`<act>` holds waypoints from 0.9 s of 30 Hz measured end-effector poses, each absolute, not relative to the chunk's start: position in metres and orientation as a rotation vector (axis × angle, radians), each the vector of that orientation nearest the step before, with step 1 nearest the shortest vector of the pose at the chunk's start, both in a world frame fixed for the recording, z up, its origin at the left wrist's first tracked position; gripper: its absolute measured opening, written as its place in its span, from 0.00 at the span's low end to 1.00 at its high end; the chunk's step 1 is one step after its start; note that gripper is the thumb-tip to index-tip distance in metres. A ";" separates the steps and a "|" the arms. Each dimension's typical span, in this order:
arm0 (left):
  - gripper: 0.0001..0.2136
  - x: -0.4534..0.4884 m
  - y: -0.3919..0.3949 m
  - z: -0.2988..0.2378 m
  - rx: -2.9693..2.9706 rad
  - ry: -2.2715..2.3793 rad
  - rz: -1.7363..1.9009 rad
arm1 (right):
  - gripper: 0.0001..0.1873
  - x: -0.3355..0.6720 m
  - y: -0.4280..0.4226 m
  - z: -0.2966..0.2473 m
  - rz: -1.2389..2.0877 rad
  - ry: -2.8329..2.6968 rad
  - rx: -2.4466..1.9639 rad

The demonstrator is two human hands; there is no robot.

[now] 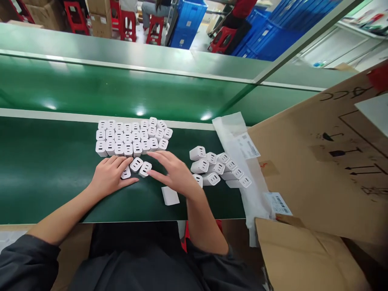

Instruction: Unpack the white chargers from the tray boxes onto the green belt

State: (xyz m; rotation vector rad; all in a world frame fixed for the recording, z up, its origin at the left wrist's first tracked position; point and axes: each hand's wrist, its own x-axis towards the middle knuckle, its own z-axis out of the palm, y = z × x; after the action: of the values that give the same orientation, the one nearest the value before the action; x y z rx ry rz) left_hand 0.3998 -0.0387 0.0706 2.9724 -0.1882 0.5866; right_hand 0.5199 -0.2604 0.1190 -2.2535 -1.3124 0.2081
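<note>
Several small white charger blocks (130, 137) stand packed in neat rows on the dark green belt (45, 169). Just below the rows, my left hand (110, 174) and my right hand (176, 171) lie fingers out around three loose chargers (141, 166). The left fingers touch one charger (125, 173); the right fingertips rest beside another (145, 169). A loose heap of chargers (216, 167) lies right of my right hand. One charger (170, 195) lies flat under my right wrist.
A big open cardboard box (327, 161) fills the right side, with a clear plastic bag with labels (242, 145) draped along its edge. A green conveyor (121, 89) runs beyond. Red stools (129, 24), blue crates (188, 20) and seated people are in the background.
</note>
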 end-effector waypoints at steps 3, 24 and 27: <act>0.27 0.399 -0.037 0.071 2.966 -0.201 0.591 | 0.23 0.496 -0.297 0.118 0.154 -1.195 -2.452; 0.23 0.395 -0.032 0.065 2.868 -0.156 0.550 | 0.18 0.512 -0.289 0.115 -0.123 -1.483 -2.778; 0.22 0.395 -0.031 0.064 2.863 -0.183 0.561 | 0.25 0.507 -0.267 0.121 -0.026 -1.619 -2.486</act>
State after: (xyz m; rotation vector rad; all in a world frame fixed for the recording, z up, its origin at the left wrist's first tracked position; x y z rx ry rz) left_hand 0.3951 -0.0308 0.0639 2.8631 -0.1831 0.5607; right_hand 0.5071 -0.2670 0.1205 -2.4856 -1.6190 -0.0256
